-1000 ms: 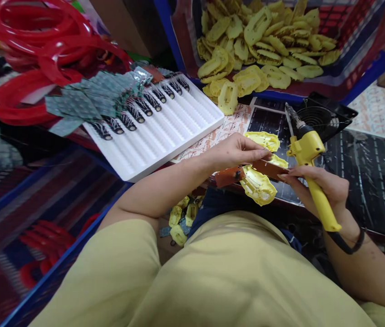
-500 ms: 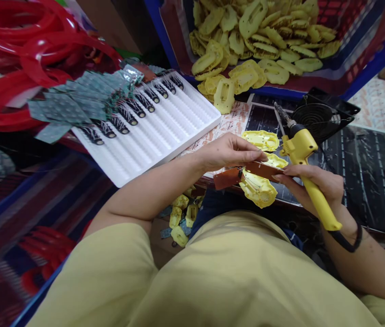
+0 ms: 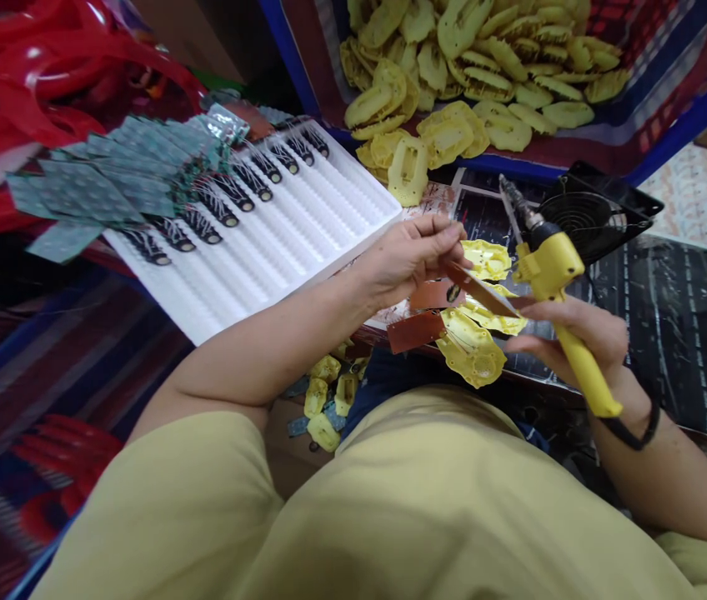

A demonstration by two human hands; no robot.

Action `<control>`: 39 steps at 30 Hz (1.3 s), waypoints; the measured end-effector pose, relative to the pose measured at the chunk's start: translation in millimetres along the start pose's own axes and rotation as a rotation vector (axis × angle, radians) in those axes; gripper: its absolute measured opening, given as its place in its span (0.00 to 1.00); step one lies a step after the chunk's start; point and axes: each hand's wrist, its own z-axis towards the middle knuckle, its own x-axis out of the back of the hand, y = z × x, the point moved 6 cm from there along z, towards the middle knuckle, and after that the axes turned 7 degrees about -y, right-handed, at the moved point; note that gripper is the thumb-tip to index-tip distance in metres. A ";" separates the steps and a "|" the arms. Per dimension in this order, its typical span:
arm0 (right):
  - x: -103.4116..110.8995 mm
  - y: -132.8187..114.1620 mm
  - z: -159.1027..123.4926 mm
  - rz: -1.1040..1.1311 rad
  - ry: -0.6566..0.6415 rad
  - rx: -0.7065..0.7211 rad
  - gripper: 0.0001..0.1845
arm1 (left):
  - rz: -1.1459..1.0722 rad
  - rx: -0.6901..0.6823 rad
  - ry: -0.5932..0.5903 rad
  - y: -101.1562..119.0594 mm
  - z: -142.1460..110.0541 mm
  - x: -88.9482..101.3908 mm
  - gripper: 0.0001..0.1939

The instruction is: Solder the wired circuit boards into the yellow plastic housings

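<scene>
My right hand [image 3: 572, 333] is wrapped round the handle of a yellow soldering iron [image 3: 557, 287], its metal tip pointing up and away. My left hand [image 3: 413, 254] pinches the near end of a thin brown circuit board strip [image 3: 484, 292], lifted at a slant, and the fingertips of my right hand touch the strip's other end. Under it lie two more brown boards [image 3: 419, 321] and yellow plastic shells [image 3: 472, 350] at the table's near edge. Another yellow shell [image 3: 488, 258] lies just beyond my hands.
A white foam tray [image 3: 303, 229] holds rows of green boards with black coils [image 3: 203, 200]. A crate of yellow shells [image 3: 472, 75] stands at the back. A black fan [image 3: 584, 212] lies at the right, red rings [image 3: 28, 92] at the left. More shells [image 3: 325, 400] lie below the table.
My left hand has lifted the brown strip off the shells and tilted it up towards the soldering iron. The view has shifted slightly left and down.
</scene>
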 end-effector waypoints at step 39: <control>21.7 20.3 -92.0 -0.138 0.272 -0.375 0.10 | 1.155 -0.069 -0.261 -44.2 93.6 -35.8 0.11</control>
